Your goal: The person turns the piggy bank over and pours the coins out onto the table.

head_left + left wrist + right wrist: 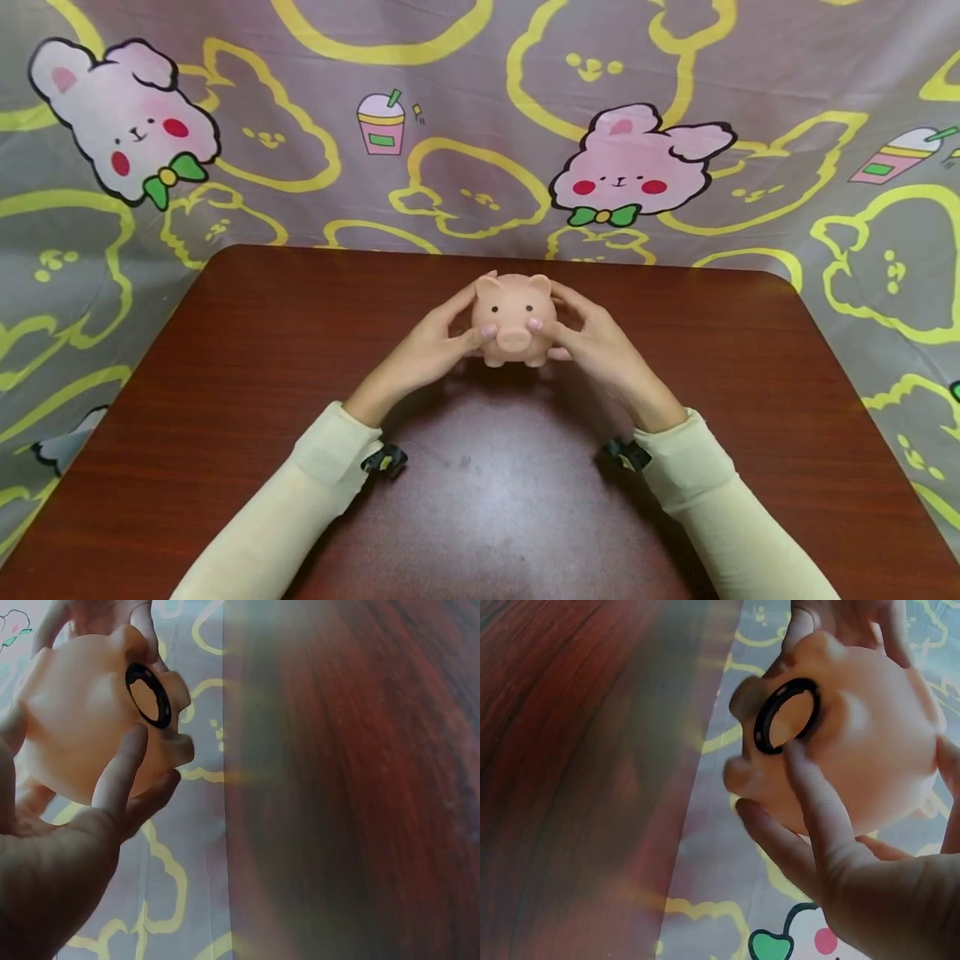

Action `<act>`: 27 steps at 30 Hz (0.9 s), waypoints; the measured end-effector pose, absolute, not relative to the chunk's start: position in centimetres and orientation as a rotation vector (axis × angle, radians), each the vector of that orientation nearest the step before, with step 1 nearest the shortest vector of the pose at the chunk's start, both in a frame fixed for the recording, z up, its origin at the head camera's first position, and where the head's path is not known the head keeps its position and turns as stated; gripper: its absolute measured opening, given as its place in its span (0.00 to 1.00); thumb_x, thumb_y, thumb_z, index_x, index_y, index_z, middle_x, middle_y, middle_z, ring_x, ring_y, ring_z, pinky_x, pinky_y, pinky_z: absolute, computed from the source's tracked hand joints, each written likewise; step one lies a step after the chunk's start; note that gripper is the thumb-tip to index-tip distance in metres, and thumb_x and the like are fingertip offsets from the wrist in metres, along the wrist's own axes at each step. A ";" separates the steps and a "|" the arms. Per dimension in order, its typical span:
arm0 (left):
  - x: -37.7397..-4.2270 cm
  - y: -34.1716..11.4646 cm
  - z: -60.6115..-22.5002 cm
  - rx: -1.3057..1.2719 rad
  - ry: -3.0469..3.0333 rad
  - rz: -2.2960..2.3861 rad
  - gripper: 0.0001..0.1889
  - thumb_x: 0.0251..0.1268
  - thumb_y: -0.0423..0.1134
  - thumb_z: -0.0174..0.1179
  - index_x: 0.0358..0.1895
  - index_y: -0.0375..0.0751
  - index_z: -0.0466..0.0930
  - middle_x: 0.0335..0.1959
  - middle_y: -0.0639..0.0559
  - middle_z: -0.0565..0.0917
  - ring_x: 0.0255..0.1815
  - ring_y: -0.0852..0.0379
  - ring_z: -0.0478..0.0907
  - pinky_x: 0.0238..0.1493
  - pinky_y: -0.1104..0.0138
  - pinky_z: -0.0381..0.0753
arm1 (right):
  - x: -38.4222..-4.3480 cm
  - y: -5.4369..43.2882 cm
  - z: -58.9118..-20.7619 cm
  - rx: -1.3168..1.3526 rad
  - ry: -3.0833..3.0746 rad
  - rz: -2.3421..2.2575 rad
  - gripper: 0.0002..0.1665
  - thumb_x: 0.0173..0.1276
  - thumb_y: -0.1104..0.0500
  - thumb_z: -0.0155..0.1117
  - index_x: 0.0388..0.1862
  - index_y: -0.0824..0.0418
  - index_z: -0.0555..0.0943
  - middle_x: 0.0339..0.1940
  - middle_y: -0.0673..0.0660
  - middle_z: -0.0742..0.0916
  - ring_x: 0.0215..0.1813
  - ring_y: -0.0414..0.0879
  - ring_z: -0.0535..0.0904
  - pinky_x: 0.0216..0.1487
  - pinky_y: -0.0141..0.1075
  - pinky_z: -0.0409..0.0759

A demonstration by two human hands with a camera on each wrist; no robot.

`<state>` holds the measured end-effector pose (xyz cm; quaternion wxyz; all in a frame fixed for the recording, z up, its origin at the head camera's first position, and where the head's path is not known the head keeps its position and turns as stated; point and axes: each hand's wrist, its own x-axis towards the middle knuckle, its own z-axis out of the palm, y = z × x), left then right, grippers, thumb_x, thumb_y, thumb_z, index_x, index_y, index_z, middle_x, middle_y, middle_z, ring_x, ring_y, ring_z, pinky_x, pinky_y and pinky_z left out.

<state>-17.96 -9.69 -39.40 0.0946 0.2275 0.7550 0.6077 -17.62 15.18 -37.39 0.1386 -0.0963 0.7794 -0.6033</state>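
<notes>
A round pink piggy bank (pixel 513 315) with small ears, dark eyes and a broad snout faces the head camera, raised off the table. My left hand (pixel 432 346) grips one side, its thumb beside the snout. From the other side my right hand (pixel 600 343) grips it the same way, fingers curled round behind. Both wrist views look up at its underside: a black ring (pixel 161 718) sits between the stubby feet, with a fingertip of the left hand (pixel 67 847) close to it. A finger of the right hand (pixel 855 877) touches the same ring (pixel 761 729). Its back is hidden.
The dark red-brown wooden table (pixel 225 417) has rounded far corners and a glare patch in front. Behind and at the sides hangs a grey cloth (pixel 465 108) printed with yellow outlines and cartoon rabbits. A dark strap-like piece (pixel 384 460) sits under each cuff.
</notes>
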 end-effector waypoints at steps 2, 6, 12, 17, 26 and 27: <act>-18.0 -9.9 -39.5 0.716 2.257 1.799 0.38 0.76 0.37 0.64 0.83 0.58 0.59 0.82 0.57 0.64 0.72 0.54 0.72 0.63 0.51 0.82 | -17.7 15.3 -37.4 -0.320 2.263 -1.730 0.43 0.73 0.53 0.71 0.83 0.45 0.64 0.76 0.56 0.74 0.65 0.53 0.78 0.55 0.38 0.87; -17.8 -10.1 -39.6 0.763 2.236 1.836 0.44 0.69 0.31 0.70 0.83 0.62 0.59 0.83 0.57 0.59 0.77 0.46 0.68 0.64 0.52 0.83 | -17.5 15.4 -37.3 -0.464 2.264 -1.759 0.50 0.67 0.61 0.76 0.83 0.42 0.63 0.79 0.52 0.72 0.73 0.51 0.74 0.61 0.33 0.83; -17.5 -10.0 -39.6 0.889 2.238 1.940 0.47 0.59 0.24 0.74 0.81 0.48 0.64 0.85 0.54 0.54 0.79 0.45 0.67 0.64 0.59 0.83 | -17.2 15.4 -37.5 -0.732 2.261 -1.794 0.59 0.63 0.71 0.76 0.85 0.41 0.58 0.85 0.45 0.64 0.83 0.48 0.64 0.67 0.30 0.79; -17.3 -10.2 -39.6 1.025 2.433 1.840 0.45 0.56 0.25 0.76 0.79 0.45 0.67 0.85 0.52 0.53 0.81 0.47 0.63 0.66 0.53 0.82 | -17.0 15.3 -37.8 -0.872 2.280 -1.827 0.61 0.61 0.78 0.73 0.86 0.47 0.58 0.88 0.44 0.56 0.85 0.52 0.60 0.70 0.28 0.76; -17.1 -10.1 -39.4 1.269 2.529 1.768 0.45 0.54 0.20 0.75 0.77 0.39 0.67 0.85 0.46 0.50 0.84 0.45 0.57 0.68 0.51 0.80 | -16.5 15.0 -38.0 -1.024 2.402 -1.843 0.59 0.55 0.81 0.75 0.83 0.58 0.62 0.89 0.50 0.55 0.83 0.54 0.63 0.73 0.27 0.72; -17.1 -10.1 -39.3 1.286 2.530 1.767 0.45 0.54 0.19 0.74 0.77 0.40 0.67 0.85 0.46 0.50 0.84 0.44 0.57 0.68 0.51 0.80 | -16.5 15.0 -38.0 -1.024 2.404 -1.848 0.59 0.55 0.82 0.75 0.83 0.58 0.62 0.89 0.50 0.56 0.83 0.54 0.63 0.73 0.27 0.72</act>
